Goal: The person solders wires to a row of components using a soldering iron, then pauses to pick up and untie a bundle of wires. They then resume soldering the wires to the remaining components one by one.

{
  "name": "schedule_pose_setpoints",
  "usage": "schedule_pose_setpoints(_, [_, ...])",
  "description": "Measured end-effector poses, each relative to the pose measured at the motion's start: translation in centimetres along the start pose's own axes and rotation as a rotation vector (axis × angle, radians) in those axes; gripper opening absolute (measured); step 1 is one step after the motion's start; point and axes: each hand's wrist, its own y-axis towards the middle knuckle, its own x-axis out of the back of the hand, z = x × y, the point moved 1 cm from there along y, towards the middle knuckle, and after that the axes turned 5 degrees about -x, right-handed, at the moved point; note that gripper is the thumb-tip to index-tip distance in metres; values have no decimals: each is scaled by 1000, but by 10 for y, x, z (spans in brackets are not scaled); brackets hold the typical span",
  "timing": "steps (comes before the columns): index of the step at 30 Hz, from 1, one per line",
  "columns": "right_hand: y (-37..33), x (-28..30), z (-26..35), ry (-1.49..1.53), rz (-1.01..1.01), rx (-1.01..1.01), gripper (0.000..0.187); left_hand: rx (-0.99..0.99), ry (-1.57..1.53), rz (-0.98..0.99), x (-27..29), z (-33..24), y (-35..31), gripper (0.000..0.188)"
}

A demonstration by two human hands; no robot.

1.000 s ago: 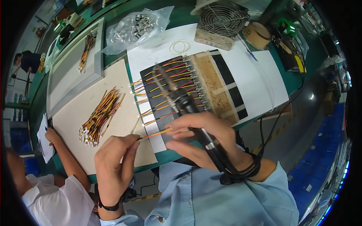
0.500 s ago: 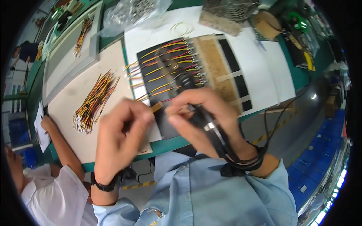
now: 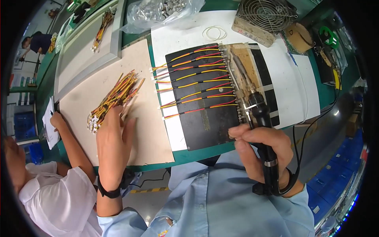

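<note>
My right hand (image 3: 265, 148) is closed around the black handle of a soldering iron (image 3: 260, 110). The iron's metal end points away from me, over the wooden strip beside the black board (image 3: 195, 134). Across that board lie several red-and-yellow wire pairs (image 3: 201, 71), their right ends at a row of small metal parts (image 3: 238, 106). My left hand (image 3: 112, 138) reaches onto a loose bundle of similar wires (image 3: 114, 94) with white connectors. Its thumb stands apart from the fingers; the fingertips are partly hidden among the wires.
A metal fan (image 3: 268, 15) stands at the back, near a roll of tape (image 3: 299, 37). A clear bag of metal parts (image 3: 162, 10) lies behind the board. Left of the bundle is a grey-framed tray (image 3: 89, 65). A person in a white shirt (image 3: 59, 193) sits at my left.
My left hand has moved left from the board's near edge to the wire bundle. My right hand has carried the soldering iron rightward, off the wires on the board. The view has shifted too.
</note>
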Motion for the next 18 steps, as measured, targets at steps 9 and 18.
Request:
schedule_pose_setpoints(9, [-12,-11,7,123,71,-86,30,264,-958,381,6,-89,-9,12])
schedule_pose_setpoints(18, [-25,-6,5,414,-40,-190,30,156,-1057,469,-12,-110,-11,8])
